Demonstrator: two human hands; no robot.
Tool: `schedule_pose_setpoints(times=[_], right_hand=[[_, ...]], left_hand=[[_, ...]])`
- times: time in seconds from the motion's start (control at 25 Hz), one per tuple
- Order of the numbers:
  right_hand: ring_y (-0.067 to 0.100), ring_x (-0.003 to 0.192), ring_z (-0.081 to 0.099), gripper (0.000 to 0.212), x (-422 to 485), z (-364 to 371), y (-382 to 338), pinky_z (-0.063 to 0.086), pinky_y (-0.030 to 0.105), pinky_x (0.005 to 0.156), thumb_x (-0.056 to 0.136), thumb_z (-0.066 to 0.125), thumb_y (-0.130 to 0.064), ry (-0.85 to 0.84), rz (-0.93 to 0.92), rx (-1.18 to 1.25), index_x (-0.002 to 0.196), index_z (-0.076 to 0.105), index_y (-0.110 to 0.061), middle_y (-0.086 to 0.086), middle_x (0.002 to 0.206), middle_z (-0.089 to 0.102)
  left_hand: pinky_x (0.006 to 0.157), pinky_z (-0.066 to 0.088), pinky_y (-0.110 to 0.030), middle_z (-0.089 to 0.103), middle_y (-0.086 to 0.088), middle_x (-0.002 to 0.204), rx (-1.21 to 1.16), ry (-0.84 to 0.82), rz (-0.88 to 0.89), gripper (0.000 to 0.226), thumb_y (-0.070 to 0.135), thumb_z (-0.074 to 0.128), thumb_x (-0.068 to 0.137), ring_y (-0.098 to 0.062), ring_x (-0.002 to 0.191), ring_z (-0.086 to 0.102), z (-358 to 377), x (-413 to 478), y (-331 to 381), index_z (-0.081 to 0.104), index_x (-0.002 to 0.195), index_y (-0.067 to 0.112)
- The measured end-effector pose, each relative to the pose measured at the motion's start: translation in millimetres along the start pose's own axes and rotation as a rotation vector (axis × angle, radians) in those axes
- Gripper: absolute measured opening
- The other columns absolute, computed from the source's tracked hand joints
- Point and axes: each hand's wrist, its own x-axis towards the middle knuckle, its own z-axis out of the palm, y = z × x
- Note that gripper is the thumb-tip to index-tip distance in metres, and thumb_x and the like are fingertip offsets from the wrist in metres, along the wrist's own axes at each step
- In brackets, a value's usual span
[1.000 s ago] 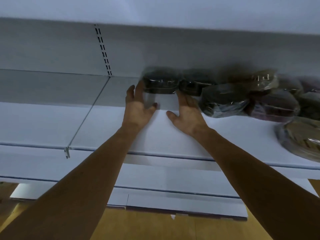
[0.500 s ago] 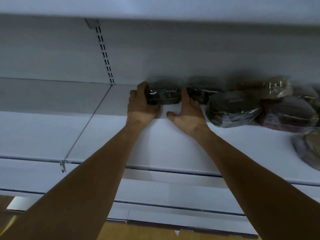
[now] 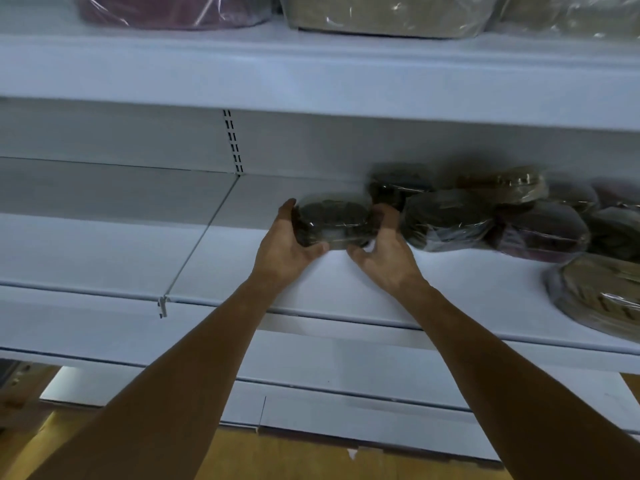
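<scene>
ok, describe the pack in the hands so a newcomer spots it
Middle white shelf, right of the slotted upright: a heap of wrapped packs. The dark pack is leftmost, the only one gripped between left hand and right hand.

White middle shelf, two boards meeting at a seam, with a metal bracket hook at its front edge. Slotted upright in the back panel. Plastic-wrapped packs clustered right: dark green pack, darker one behind it, tan pack stacked at the back, maroon pack, and a tan pack, possibly woven, near the front edge. Upper shelf carries a maroon bundle and a tan bundle. Wooden floor below.
</scene>
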Motion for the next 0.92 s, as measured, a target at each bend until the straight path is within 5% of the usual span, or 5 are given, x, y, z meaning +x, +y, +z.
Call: schedule_pose_setpoints(times=[0.16,0.36,0.6,0.92], right_hand=[[0.027,0.139,0.032,0.099,-46.6,-18.9,-1.1,0.036,0.042,0.113,0.082,0.076,-0.037,-0.067,-0.075,-0.118,0.154,0.01,-0.032,0.006,0.153,0.023],[0.024,0.137,0.032,0.087,-95.4,-53.3,-8.8,0.034,0.039,0.112,0.088,0.07,-0.035,-0.146,-0.102,-0.285,0.154,0.015,-0.024,0.005,0.154,0.033],[0.017,0.137,0.037,0.081,-147.8,-114.8,-35.8,0.032,0.026,0.106,0.092,0.063,-0.041,-0.099,-0.208,-0.309,0.155,0.013,-0.029,0.0,0.155,0.033],[0.011,0.137,0.034,0.079,-208.2,-203.3,-83.4,0.033,0.026,0.104,0.091,0.058,-0.051,0.031,-0.282,-0.39,0.154,0.012,-0.038,-0.009,0.154,0.031]], left_hand=[[0.112,0.04,-0.039,0.046,0.001,0.149,0.087,-0.063,0.043,0.101,0.041,0.083,0.075,-0.019,0.133,0.047,-6.4,-45.7,6.0,0.024,0.155,0.024],[0.104,0.048,-0.04,0.056,0.01,0.137,0.121,-0.122,0.06,0.09,0.052,0.081,0.073,-0.014,0.121,0.056,-14.5,-96.0,26.3,0.035,0.148,0.031],[0.104,0.031,-0.018,0.044,0.01,0.149,0.066,-0.045,0.198,0.088,0.043,0.075,0.084,-0.008,0.133,0.042,-37.0,-152.3,81.2,0.025,0.155,0.026],[0.091,0.034,-0.017,0.044,0.015,0.141,0.062,-0.017,0.414,0.079,0.051,0.071,0.084,0.001,0.116,0.046,-73.2,-198.5,165.9,0.027,0.149,0.038]])
